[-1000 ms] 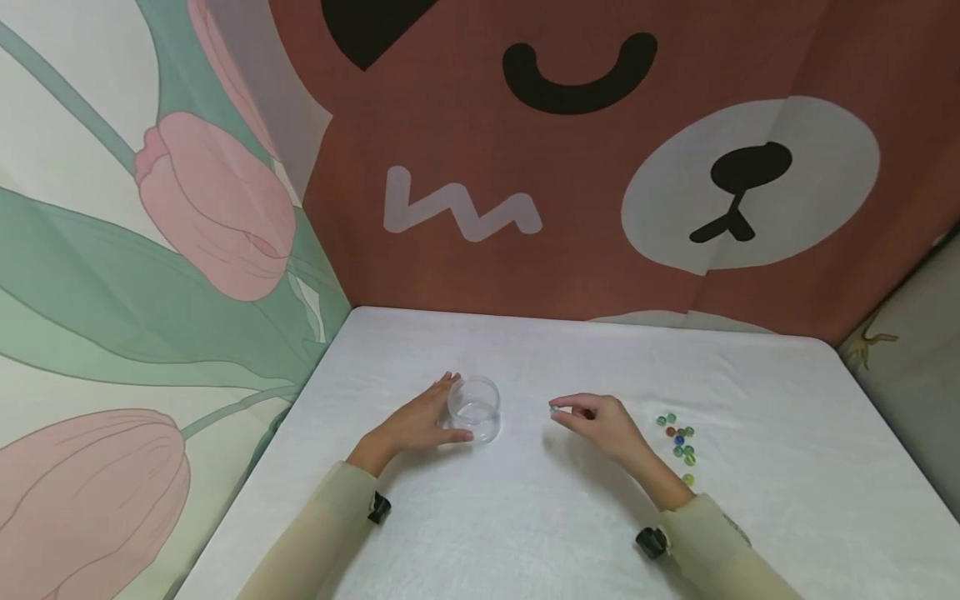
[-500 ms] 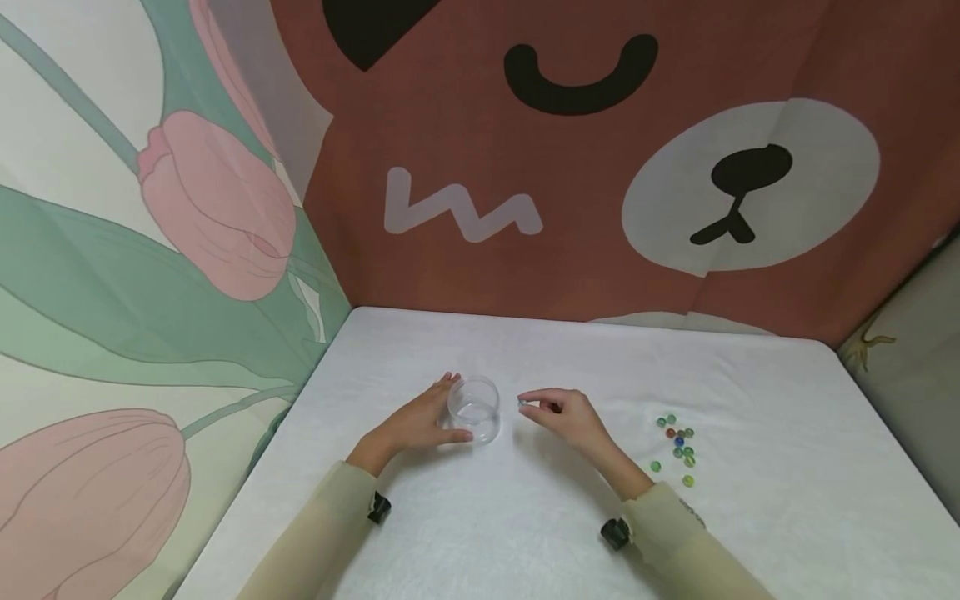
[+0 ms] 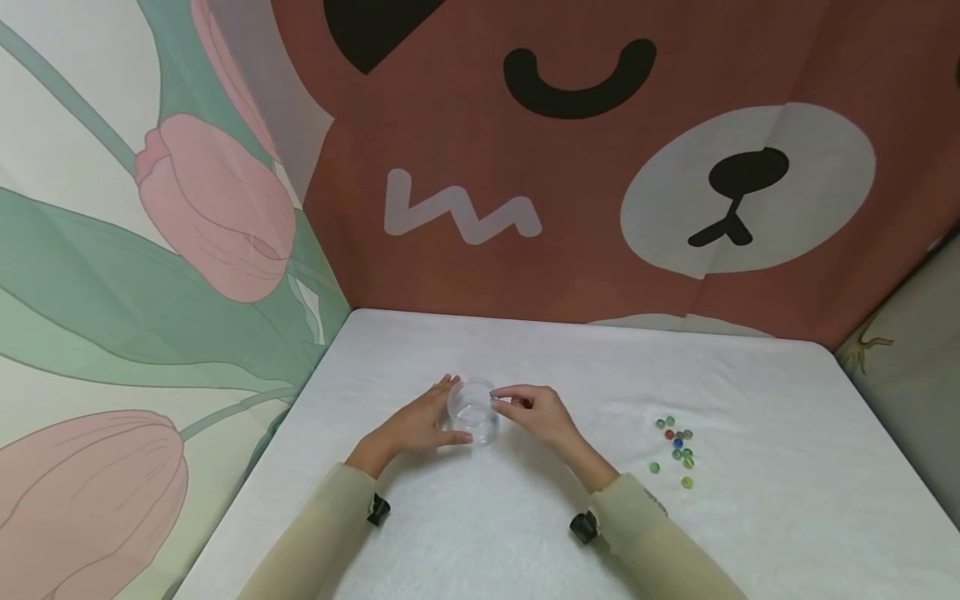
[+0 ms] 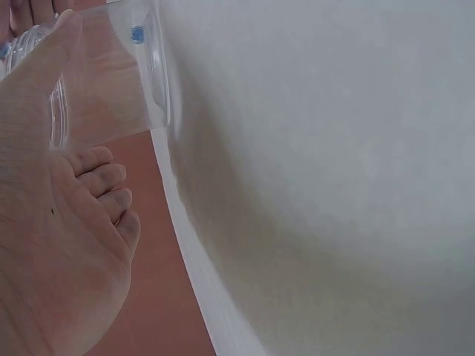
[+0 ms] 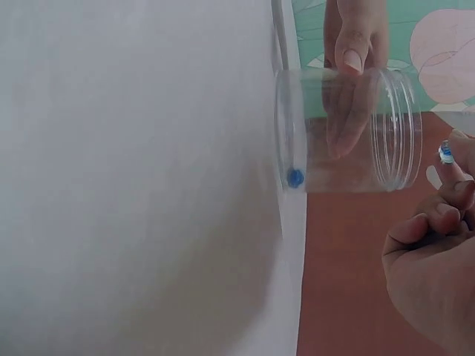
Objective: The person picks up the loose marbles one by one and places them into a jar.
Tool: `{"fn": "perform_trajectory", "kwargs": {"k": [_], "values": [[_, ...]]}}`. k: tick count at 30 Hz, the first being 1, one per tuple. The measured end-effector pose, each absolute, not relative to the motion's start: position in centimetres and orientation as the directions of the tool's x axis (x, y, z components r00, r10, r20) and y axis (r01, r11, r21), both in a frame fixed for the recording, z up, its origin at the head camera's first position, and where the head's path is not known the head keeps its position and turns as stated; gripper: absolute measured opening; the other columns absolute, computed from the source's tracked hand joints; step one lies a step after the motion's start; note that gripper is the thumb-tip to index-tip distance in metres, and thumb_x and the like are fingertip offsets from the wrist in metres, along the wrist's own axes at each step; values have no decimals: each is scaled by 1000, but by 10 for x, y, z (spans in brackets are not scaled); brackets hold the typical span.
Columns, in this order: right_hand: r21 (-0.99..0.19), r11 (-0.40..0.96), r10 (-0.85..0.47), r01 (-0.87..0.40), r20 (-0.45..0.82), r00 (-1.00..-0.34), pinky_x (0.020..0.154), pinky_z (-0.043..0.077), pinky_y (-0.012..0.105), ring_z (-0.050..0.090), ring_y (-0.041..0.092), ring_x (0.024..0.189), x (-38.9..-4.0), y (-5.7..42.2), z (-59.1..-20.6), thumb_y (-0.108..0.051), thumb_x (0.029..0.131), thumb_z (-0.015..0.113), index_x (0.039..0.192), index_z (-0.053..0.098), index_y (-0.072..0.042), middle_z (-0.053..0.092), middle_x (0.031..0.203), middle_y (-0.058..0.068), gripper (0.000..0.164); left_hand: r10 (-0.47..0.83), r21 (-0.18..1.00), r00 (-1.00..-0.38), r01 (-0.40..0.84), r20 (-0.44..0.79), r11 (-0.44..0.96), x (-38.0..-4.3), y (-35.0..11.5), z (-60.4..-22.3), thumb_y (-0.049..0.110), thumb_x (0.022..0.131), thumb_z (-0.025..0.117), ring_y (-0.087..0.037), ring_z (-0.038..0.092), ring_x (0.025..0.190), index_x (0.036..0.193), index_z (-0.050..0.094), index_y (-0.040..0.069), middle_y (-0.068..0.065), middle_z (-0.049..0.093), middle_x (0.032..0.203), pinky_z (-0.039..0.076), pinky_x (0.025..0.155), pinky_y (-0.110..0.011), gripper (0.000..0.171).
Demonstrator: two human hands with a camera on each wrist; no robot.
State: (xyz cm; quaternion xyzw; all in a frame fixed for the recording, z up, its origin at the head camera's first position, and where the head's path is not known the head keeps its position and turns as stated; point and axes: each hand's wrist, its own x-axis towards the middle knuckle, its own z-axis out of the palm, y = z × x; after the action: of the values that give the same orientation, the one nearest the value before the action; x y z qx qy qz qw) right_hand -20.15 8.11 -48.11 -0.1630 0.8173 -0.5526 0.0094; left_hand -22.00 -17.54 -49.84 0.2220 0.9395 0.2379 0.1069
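Note:
A clear plastic jar (image 3: 472, 422) with a threaded mouth stands upright on the white-covered table. My left hand (image 3: 418, 418) holds it from the left, thumb at the front and fingers round the far side. Inside, at the bottom, lies a blue marble (image 5: 295, 178), which also shows through the wall in the left wrist view. Between thumb and forefinger my right hand (image 3: 542, 414) pinches a small blue-and-white marble (image 5: 445, 152). Its fingertips are right at the jar's right rim in the head view.
To the right, several loose marbles (image 3: 678, 443) in green, red, blue and yellow lie scattered on the white cloth (image 3: 780, 467). A brown bear-print curtain (image 3: 465, 275) hangs along the back edge, and a tulip-print one (image 3: 225, 333) on the left.
My right hand has travelled left with the pinched marble, from well beside the jar to its rim. A green marble behind the forearm has come into view. The left hand and jar stay put.

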Motion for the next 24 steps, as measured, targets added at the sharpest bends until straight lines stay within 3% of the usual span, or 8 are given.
{"fn": "perform_trajectory", "kwargs": {"k": [24], "values": [[-911,342,-266,-232,143,-953,51,34,22,39,9,57,-211,53,-486,-25,92,77,110,80,-17,44,59,-6,20,464,501,-878,349,-121,792,-218,-174,-496,61,86,73,-24,13,156,163,18,12,-13,15,169,23,124,-51,107]]}}
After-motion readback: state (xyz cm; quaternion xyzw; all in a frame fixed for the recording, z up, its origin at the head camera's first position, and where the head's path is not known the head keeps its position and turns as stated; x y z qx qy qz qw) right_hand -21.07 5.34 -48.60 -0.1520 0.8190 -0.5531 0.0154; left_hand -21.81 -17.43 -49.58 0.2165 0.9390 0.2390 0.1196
